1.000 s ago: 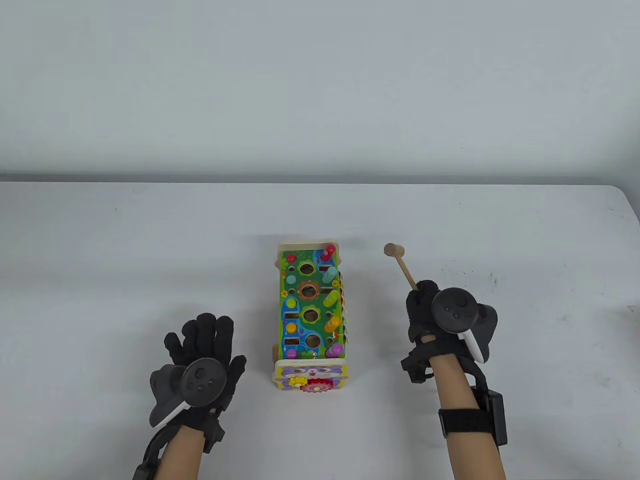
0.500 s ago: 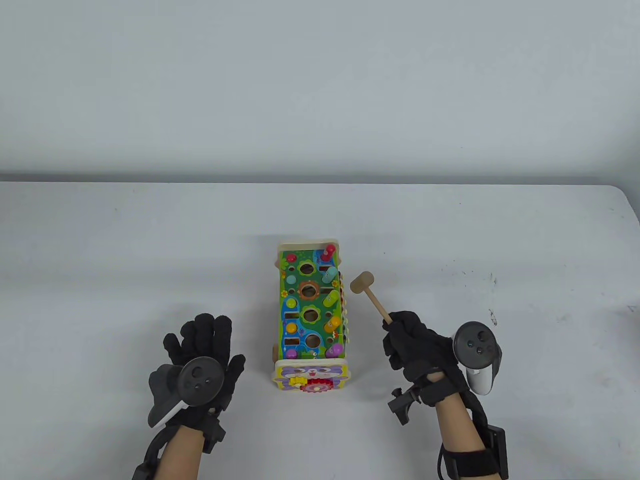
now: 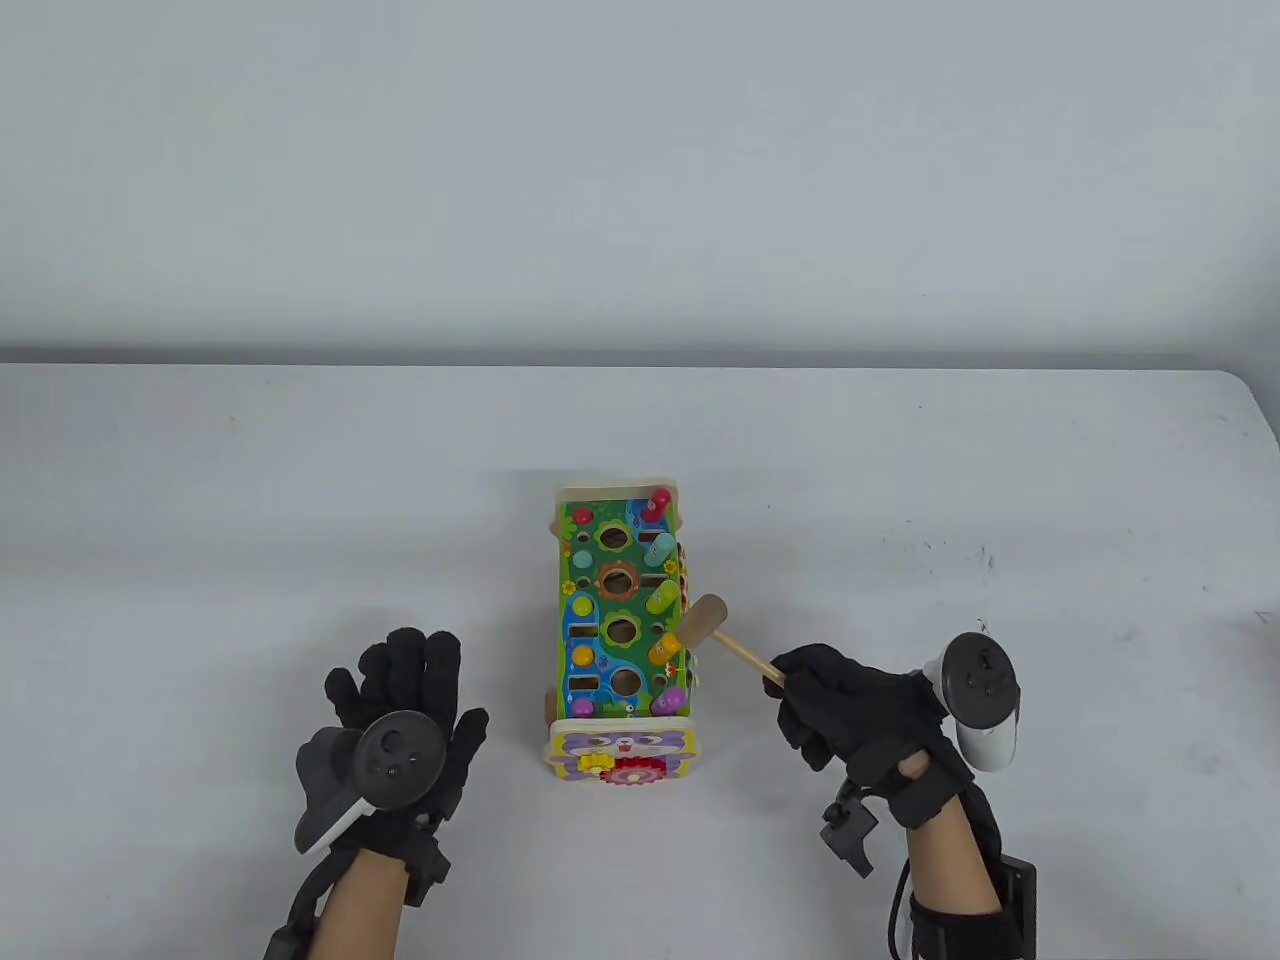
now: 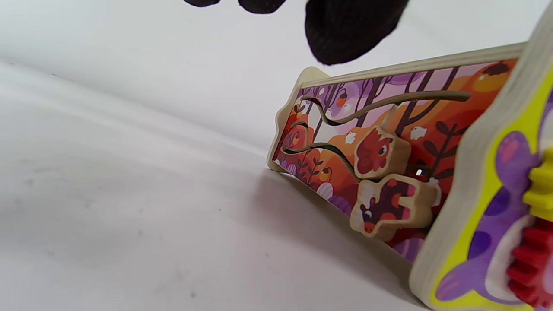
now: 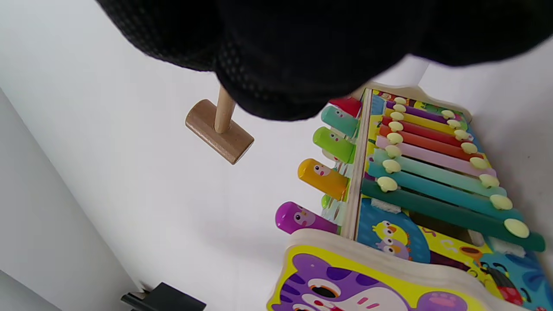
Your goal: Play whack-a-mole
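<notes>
A colourful wooden whack-a-mole toy [image 3: 620, 630] stands mid-table, green top with round holes and raised pegs along its right side. My right hand [image 3: 845, 705] grips the handle of a small wooden hammer [image 3: 712, 630]; the hammer head hangs just above the orange peg [image 3: 665, 648]. In the right wrist view the hammer head [image 5: 219, 131] is apart from the red, teal, green, orange [image 5: 323, 178] and purple pegs, beside the toy's xylophone bars [image 5: 432, 172]. My left hand [image 3: 405, 700] rests flat on the table, fingers spread, left of the toy, holding nothing.
The toy's left side panel [image 4: 380, 142] with sliding animal pieces shows in the left wrist view. Its near end [image 3: 620, 755] carries a purple cat face with yellow and red gears. The white table's [image 3: 200, 520] right edge curves at the far right.
My right hand has swung the hammer from the toy's far right, down and left, until its head is over the orange peg. The left hand has stayed put.
</notes>
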